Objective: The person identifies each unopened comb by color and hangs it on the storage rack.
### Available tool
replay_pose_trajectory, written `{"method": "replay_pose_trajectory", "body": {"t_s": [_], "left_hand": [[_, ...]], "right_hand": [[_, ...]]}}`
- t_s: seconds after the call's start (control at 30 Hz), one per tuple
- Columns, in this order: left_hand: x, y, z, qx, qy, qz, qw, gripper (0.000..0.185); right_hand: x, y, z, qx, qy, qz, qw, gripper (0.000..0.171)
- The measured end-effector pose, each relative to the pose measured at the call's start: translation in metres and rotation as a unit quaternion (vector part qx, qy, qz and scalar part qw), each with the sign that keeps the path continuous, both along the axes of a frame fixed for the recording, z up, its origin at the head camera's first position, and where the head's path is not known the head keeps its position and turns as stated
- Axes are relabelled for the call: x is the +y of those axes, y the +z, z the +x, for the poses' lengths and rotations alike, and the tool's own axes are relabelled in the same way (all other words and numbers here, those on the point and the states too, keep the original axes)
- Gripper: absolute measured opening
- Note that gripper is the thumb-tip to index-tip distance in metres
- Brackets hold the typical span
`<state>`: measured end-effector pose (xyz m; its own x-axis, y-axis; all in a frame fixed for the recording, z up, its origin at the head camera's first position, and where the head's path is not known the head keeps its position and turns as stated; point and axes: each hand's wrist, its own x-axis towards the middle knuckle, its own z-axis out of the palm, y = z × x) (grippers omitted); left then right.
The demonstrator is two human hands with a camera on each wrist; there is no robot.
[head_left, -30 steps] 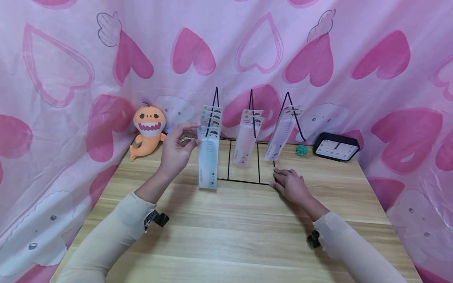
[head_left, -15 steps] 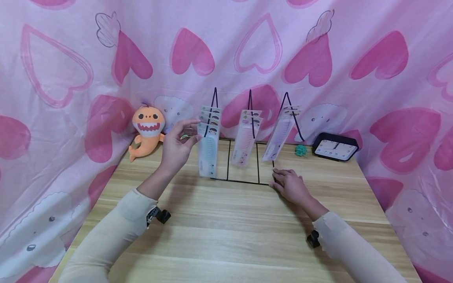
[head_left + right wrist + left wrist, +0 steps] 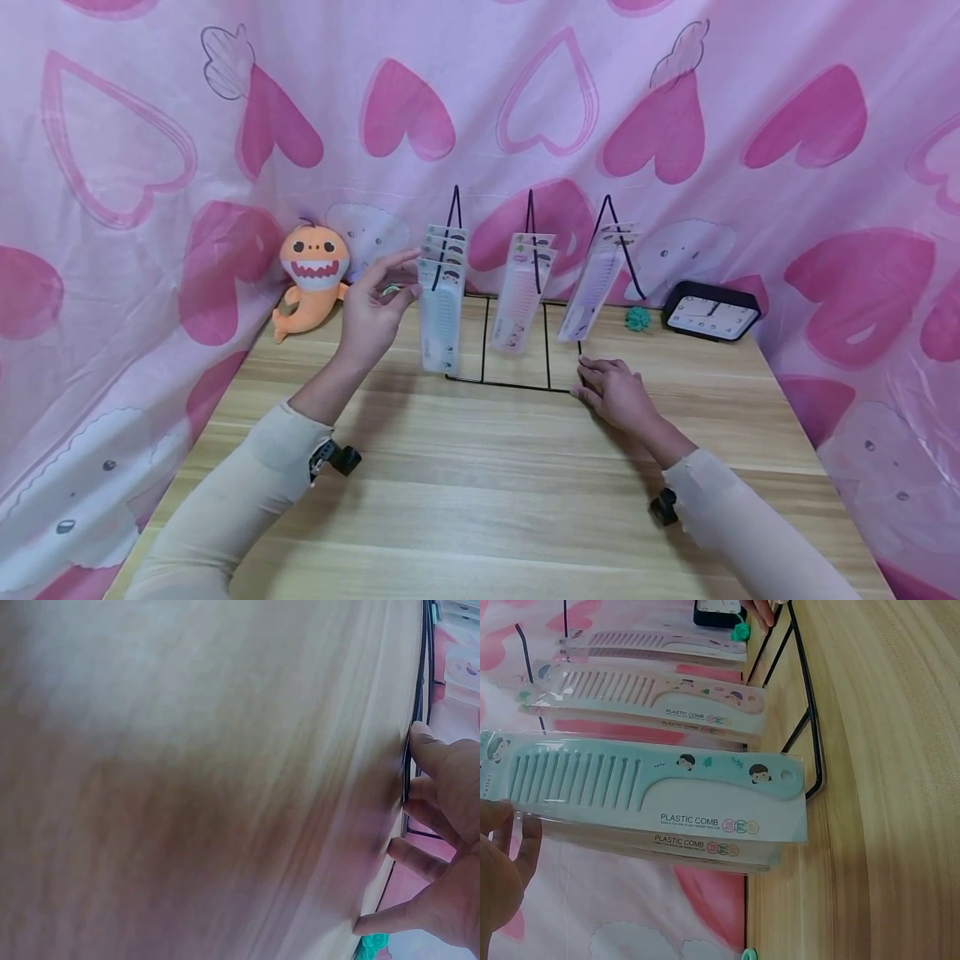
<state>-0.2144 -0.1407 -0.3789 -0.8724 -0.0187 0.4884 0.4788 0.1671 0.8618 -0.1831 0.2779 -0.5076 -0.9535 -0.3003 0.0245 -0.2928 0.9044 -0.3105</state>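
A black wire rack [image 3: 516, 385] with three upright hooks stands on the table. From its left hook hang several packaged blue-green plastic combs [image 3: 652, 780]. My left hand [image 3: 371, 312] pinches the left edge of the front blue-green pack near its top, thumb and index finger at the card. On the middle hook hang packaged pink combs [image 3: 519, 304]; packaged purple combs [image 3: 592, 292] hang from the right hook. My right hand [image 3: 617, 395] presses on the front right corner of the rack's base, fingers fairly straight and spread in the right wrist view.
An orange shark plush [image 3: 315, 279] sits at the back left. Behind my right hand are a small green spiky ball [image 3: 638, 318] and a black desk clock [image 3: 711, 312]. A pink heart-patterned curtain [image 3: 480, 108] closes off the back and sides of the wooden table [image 3: 480, 492].
The front blue-green pack has moved up and back along the left hook, with my left hand beside it; it now hangs close to the other packs. My right hand has stayed put.
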Motion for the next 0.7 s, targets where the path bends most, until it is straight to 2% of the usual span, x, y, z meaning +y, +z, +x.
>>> {"method": "replay_pose_trajectory", "body": {"t_s": [0.23, 0.33, 0.43, 0.53, 0.63, 0.7], "left_hand": [[-0.007, -0.006, 0.002, -0.026, 0.005, 0.012, 0.9996, 0.059], [-0.011, -0.009, 0.003, -0.039, 0.005, 0.010, 0.9992, 0.055], [-0.017, -0.014, 0.004, -0.067, 0.009, -0.019, 0.9975, 0.046], [-0.024, -0.021, 0.006, -0.116, 0.006, -0.072, 0.9906, 0.041], [-0.031, -0.027, 0.006, -0.164, -0.008, -0.132, 0.9776, 0.045], [-0.036, -0.030, 0.004, -0.182, -0.014, -0.170, 0.9685, 0.050]], "right_hand": [[0.000, 0.000, -0.001, -0.007, 0.000, -0.005, 1.000, 0.056], [0.001, 0.001, -0.004, -0.013, -0.001, -0.005, 1.000, 0.056], [0.002, 0.003, -0.007, -0.011, 0.003, -0.006, 1.000, 0.055], [0.003, 0.004, -0.009, -0.011, 0.006, -0.009, 1.000, 0.054], [0.005, 0.004, -0.011, -0.016, 0.007, -0.017, 1.000, 0.053], [0.005, 0.004, -0.012, -0.021, 0.008, -0.023, 0.999, 0.053]]}}
